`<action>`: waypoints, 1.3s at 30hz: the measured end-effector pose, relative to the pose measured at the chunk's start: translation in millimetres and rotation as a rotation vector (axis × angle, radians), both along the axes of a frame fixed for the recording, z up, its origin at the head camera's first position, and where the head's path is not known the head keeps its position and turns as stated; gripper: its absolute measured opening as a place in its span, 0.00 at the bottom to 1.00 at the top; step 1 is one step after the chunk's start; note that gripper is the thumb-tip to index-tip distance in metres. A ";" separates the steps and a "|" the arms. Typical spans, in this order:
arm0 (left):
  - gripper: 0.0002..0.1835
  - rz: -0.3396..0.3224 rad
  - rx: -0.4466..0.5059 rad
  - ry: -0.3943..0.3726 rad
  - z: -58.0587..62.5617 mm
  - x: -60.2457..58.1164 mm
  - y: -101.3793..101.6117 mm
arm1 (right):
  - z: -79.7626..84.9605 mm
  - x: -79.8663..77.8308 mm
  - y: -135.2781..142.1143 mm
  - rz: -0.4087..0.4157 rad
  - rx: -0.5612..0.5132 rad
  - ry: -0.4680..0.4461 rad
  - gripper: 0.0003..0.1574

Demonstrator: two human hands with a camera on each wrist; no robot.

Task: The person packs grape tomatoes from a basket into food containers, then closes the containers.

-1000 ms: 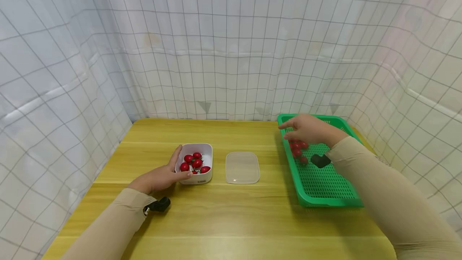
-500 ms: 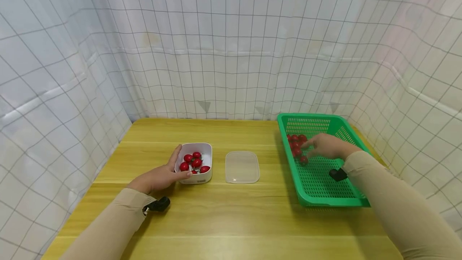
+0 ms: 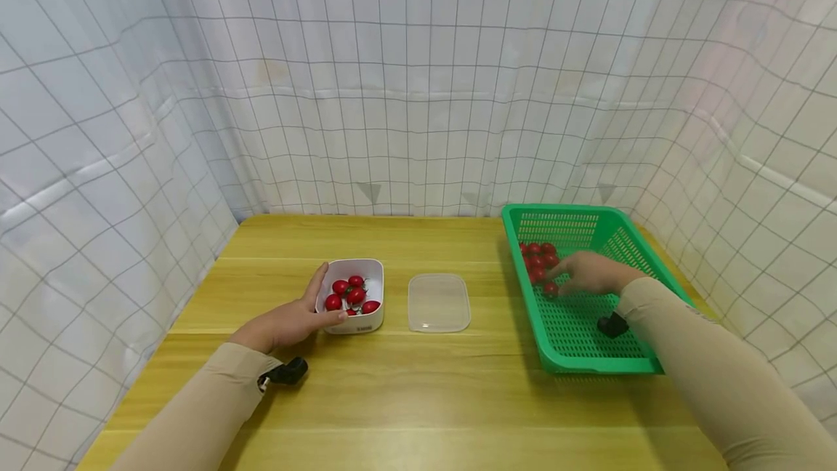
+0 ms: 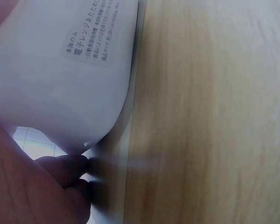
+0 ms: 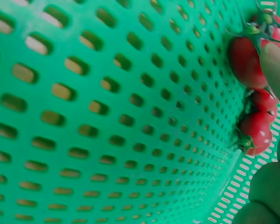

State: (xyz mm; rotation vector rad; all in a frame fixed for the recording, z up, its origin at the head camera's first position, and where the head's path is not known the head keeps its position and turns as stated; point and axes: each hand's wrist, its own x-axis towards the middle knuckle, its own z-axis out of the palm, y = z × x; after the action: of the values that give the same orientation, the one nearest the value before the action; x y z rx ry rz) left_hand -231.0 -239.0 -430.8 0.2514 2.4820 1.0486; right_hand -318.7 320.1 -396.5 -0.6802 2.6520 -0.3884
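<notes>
Reaching among red tomatoes [image 3: 537,262] in the green basket [image 3: 588,365], a right hand [image 3: 591,272] keeps thumb and fingers apart.
The fruit lies along the basket's left wall, at the fingertips; contact cannot be told. It looks light, smooth and easily bruised, best pinched gently round the middle. Well left of the basket, the left hand [image 3: 290,322] grips a white container [image 3: 369,321].
</notes>
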 end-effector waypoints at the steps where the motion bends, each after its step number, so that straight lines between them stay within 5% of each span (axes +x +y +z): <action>1: 0.65 0.001 0.001 -0.001 0.1 -0.1 0.2 | -0.8 -0.3 0.3 -0.002 0.000 0.002 0.23; 39: 0.66 0.009 -0.005 -0.012 0.5 -0.3 0.4 | -9.6 0.7 -5.5 0.012 0.051 -0.110 0.23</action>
State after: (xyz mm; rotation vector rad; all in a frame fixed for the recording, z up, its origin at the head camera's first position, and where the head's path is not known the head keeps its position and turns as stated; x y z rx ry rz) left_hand -231.3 -238.6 -430.3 0.2316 2.4769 1.0447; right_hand -318.0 314.6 -406.1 -0.6392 2.5440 -0.3435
